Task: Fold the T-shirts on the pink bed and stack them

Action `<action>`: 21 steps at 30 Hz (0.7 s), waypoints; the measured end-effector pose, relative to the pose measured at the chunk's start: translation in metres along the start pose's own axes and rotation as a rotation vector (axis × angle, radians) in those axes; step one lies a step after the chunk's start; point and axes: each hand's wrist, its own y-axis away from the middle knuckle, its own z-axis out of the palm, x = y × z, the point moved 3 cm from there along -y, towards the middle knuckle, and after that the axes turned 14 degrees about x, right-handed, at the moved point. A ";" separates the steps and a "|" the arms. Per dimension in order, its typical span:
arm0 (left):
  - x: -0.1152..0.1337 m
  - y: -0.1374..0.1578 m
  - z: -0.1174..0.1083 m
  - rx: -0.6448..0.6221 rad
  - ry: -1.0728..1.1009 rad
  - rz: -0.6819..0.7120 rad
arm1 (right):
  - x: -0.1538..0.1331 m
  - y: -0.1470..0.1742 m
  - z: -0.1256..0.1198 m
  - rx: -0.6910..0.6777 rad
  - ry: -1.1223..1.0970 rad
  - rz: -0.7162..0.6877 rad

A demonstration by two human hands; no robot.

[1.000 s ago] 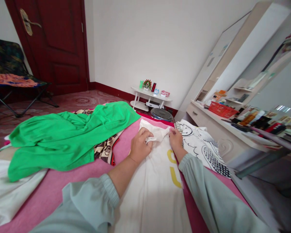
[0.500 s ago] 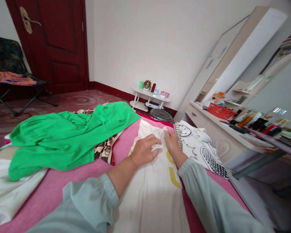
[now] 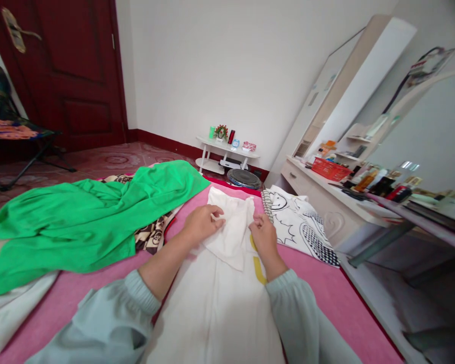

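A white long garment (image 3: 216, 303) with yellow print along its right side lies lengthwise in front of me. On its far end rests a white flap of cloth (image 3: 233, 232), folded back toward me, probably a sleeve. My left hand (image 3: 203, 222) lies at the left edge of this flap, thumb and fingers curved but apart. At the flap's right edge, my right hand (image 3: 263, 235) has its fingertips pressed together on the white cloth, near the yellow print. The exact spot under those fingertips is partly hidden.
A green garment (image 3: 94, 212) lies to the left over a brown patterned cloth (image 3: 151, 237), on a pink bed cover (image 3: 307, 303). To the right is a folded white shirt with black drawings (image 3: 296, 222). A dressing table (image 3: 326, 197) with bottles and a red basket (image 3: 329, 168) stands beside the bed.
The bunched white flap has been spread flat toward me. My left hand has let go and moved left; my right hand has slid slightly toward me. The whole view has shifted a little.
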 end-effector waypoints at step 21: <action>-0.004 0.003 0.009 -0.140 -0.020 -0.130 | -0.039 0.019 -0.013 -0.517 0.143 0.081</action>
